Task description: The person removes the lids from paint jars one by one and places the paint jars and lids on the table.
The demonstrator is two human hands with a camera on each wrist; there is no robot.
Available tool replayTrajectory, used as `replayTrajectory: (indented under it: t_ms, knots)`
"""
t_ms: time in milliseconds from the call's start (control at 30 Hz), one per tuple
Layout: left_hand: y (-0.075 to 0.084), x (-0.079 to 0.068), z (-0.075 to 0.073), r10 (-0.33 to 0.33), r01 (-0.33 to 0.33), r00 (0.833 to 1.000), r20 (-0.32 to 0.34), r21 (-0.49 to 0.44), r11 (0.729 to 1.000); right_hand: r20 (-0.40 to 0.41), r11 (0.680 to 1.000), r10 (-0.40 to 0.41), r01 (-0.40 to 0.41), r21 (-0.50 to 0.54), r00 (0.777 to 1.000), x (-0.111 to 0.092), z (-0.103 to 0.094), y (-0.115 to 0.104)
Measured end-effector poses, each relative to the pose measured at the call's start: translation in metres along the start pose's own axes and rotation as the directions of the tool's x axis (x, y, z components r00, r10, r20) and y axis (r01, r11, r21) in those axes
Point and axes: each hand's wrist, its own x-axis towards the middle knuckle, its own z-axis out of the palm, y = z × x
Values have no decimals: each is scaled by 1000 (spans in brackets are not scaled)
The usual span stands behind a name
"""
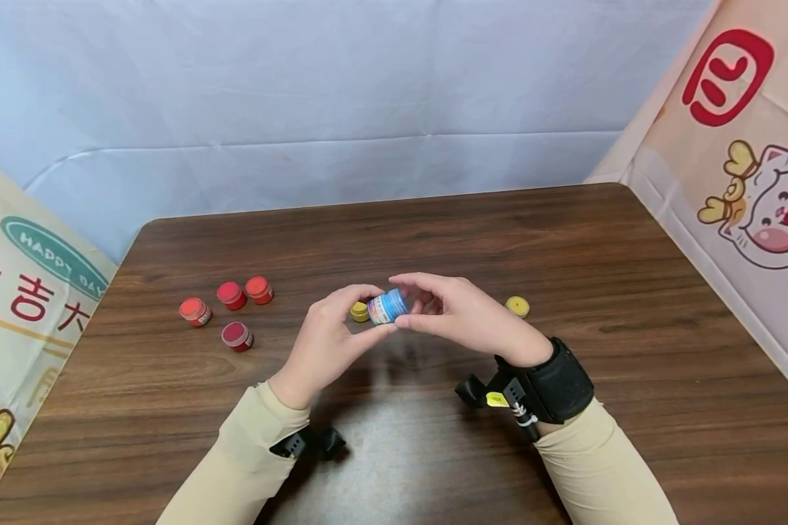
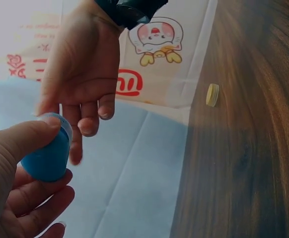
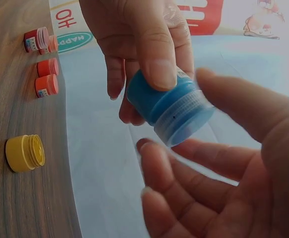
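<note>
Over the middle of the table, my left hand [image 1: 331, 339] grips a small blue paint jar [image 1: 387, 307] between thumb and fingers. The jar tilts, its clear-rimmed lid [image 3: 184, 119] facing my right hand [image 1: 460, 310]. That hand's thumb and fingers spread loosely around the lid, thumb tip right at its rim. Just behind the blue jar stands a yellow paint jar [image 3: 24, 152], its threaded neck uncovered; in the head view my left hand partly hides it. A yellow lid [image 1: 517, 306] lies on the table beyond my right wrist.
Several red and orange paint jars with lids on stand at the left: an orange-red one [image 1: 195, 311], a red one [image 1: 231, 295] and a dark red one [image 1: 237, 336] among them. A pale cloth [image 1: 368, 168] hangs behind the wooden table [image 1: 630, 277].
</note>
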Motion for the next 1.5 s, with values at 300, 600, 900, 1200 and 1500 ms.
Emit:
replayTrajectory:
  t_ms: [300, 600, 900, 1200, 1500]
  knots:
    - [3, 1, 1, -10, 9, 1000, 9, 37, 999, -27, 999, 32, -31, 11, 999, 0, -1, -1]
    - [4, 3, 3, -21, 19, 998, 55, 50, 999, -7, 997, -40, 40, -59, 999, -2, -4, 0]
    - [4, 2, 3, -34, 29, 996, 85, 61, 998, -15, 993, -100, 99, -58, 995, -5, -5, 0]
    - [6, 1, 4, -68, 62, 991, 116, 54, 997, -13, 992, -112, 111, -53, 994, -6, -6, 2]
    - [7, 0, 4, -101, 98, 983, 151, 22, 995, -19, 992, -117, 116, -48, 993, -7, -8, 1]
